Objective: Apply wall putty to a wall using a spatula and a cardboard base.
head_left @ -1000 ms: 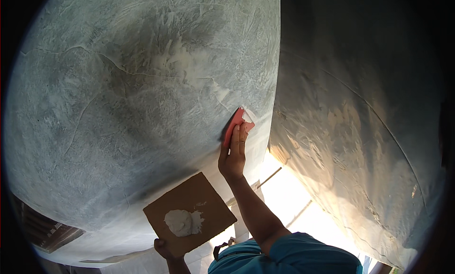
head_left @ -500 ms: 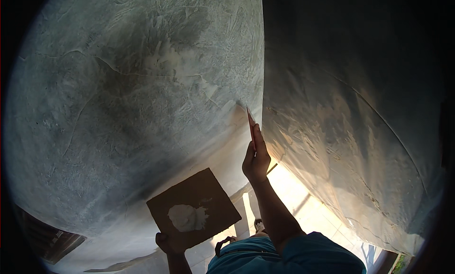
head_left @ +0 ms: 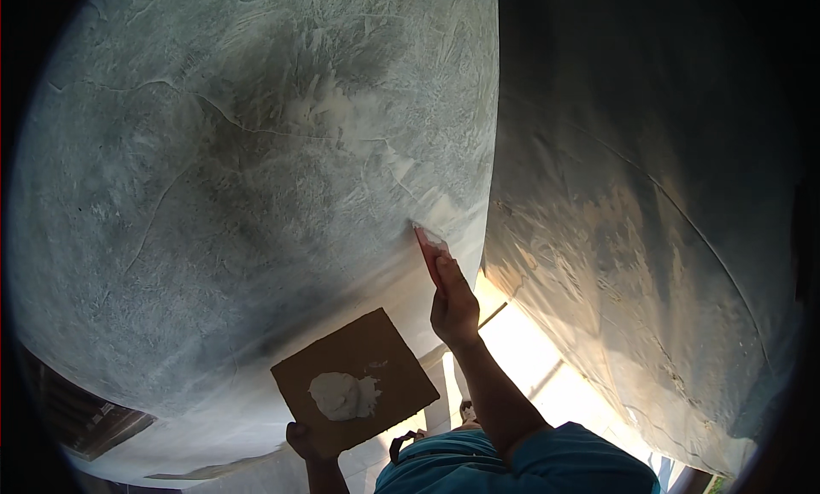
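My right hand [head_left: 455,309] grips a flat red putty knife [head_left: 430,257] with pale filler along its edge. The blade's tip is at the grey plastered wall [head_left: 256,204], just left of its vertical corner edge. Close by the blade, a light wet-looking smear [head_left: 446,210] marks the surface. Lower down, my left hand [head_left: 305,440] is closed on the near left corner of a square brown board [head_left: 371,336]. A mound of whitish filler [head_left: 335,395] lies on the board. Most of the left fingers are hidden beneath it.
Right of the corner, a second, darker wall face [head_left: 649,238] recedes, with a long crack-like line. Sunlit floor [head_left: 547,374] shows between that face and my right arm. A dark slatted opening [head_left: 90,413] lies at the lower left.
The putty knife has moved left and down from beside the corner, its blade now turned flatter toward me. A light smear shows where it was. The left hand and board have barely shifted.
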`<control>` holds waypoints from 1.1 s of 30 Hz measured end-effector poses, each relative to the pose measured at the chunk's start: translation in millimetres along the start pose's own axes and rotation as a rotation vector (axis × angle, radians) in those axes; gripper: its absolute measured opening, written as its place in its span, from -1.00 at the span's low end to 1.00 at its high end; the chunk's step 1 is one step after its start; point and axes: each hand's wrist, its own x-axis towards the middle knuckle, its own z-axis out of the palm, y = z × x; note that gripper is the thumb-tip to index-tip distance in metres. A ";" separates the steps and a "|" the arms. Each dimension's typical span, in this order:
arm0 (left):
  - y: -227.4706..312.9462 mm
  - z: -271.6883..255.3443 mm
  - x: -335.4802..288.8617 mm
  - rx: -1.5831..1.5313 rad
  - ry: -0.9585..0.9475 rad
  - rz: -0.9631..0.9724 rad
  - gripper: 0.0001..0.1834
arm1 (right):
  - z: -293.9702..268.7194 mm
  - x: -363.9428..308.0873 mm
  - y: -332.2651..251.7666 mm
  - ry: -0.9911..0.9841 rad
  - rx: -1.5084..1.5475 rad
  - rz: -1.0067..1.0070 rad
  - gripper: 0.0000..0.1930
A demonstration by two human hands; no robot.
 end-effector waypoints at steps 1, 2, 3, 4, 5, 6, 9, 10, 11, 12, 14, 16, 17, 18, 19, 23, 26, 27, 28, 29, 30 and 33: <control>2.6 -5.1 -1.5 -0.011 -0.013 0.013 -0.16 | -1.3 11.2 5.2 0.053 -0.010 0.045 -0.49; 2.6 -5.3 -1.9 -0.014 -0.010 0.013 -0.16 | -3.1 21.5 11.0 0.105 -0.025 0.093 -0.47; 2.8 -4.5 -0.5 0.014 0.014 0.015 -0.16 | -0.7 31.0 15.7 0.136 -0.041 0.119 -0.46; 3.2 -4.5 0.0 0.042 0.038 0.018 -0.16 | 3.1 30.9 16.3 0.133 -0.043 0.118 -0.46; 4.1 -7.7 1.2 0.038 0.035 0.013 -0.16 | 8.7 31.3 16.3 0.091 -0.074 0.077 -0.46; 5.2 -12.1 2.5 0.033 0.036 0.002 -0.17 | 16.8 30.4 16.9 0.050 -0.104 0.036 -0.46; 1.0 -10.5 6.7 0.024 0.019 -0.006 -0.17 | 29.2 -12.8 5.9 -0.095 -0.075 0.006 -0.48; -0.8 -8.1 8.5 0.020 0.001 -0.006 -0.17 | 26.3 -23.0 5.0 -0.147 -0.056 -0.009 -0.49; 0.1 -12.0 9.2 0.019 0.000 -0.001 -0.17 | 21.3 -26.0 4.4 -0.149 -0.053 -0.012 -0.49; 3.0 -19.6 9.2 -0.007 -0.007 -0.006 -0.18 | 14.3 -27.6 3.0 -0.161 -0.003 0.013 -0.49; 7.0 -34.1 13.6 -0.037 -0.014 -0.011 -0.18 | -1.2 -15.6 6.3 -0.104 -0.016 0.018 -0.50; 9.2 -44.8 13.8 -0.006 -0.019 -0.013 -0.19 | -9.5 17.9 12.8 0.015 -0.084 0.001 -0.50; 6.7 -44.2 13.7 -0.010 -0.016 -0.016 -0.19 | -8.7 28.3 18.3 0.039 -0.103 0.027 -0.49; 4.7 -40.5 16.4 -0.005 -0.041 -0.029 -0.20 | -5.8 33.5 21.4 0.065 -0.122 0.052 -0.48; 2.1 -36.8 18.8 0.000 -0.065 -0.041 -0.20 | 0.1 31.8 21.3 0.029 -0.080 0.060 -0.45; -15.3 -15.6 27.8 0.001 -0.033 -0.010 -0.20 | 21.5 -19.3 12.1 -0.115 -0.102 -0.040 -0.46; -15.9 -11.3 26.6 -0.033 -0.075 -0.056 -0.21 | -8.0 -28.6 -1.0 -0.275 0.125 0.218 -0.50; -17.0 -8.4 25.1 -0.055 -0.085 -0.050 -0.21 | -17.2 -23.7 -9.6 -0.212 0.201 0.348 -0.57; -18.2 -5.4 24.8 -0.078 -0.095 -0.044 -0.21 | -28.9 -13.9 -15.7 -0.225 0.167 0.485 -0.60; -24.1 7.9 27.6 0.008 -0.079 -0.026 -0.21 | -34.2 -10.3 -6.0 -0.102 0.262 0.537 -0.61; -27.6 7.2 27.9 -0.003 -0.073 -0.023 -0.21 | -38.9 -6.0 1.9 0.022 0.356 0.588 -0.62; -25.2 -3.5 27.8 -0.021 -0.093 -0.036 -0.20 | -52.0 16.3 2.3 0.182 1.080 0.860 -0.65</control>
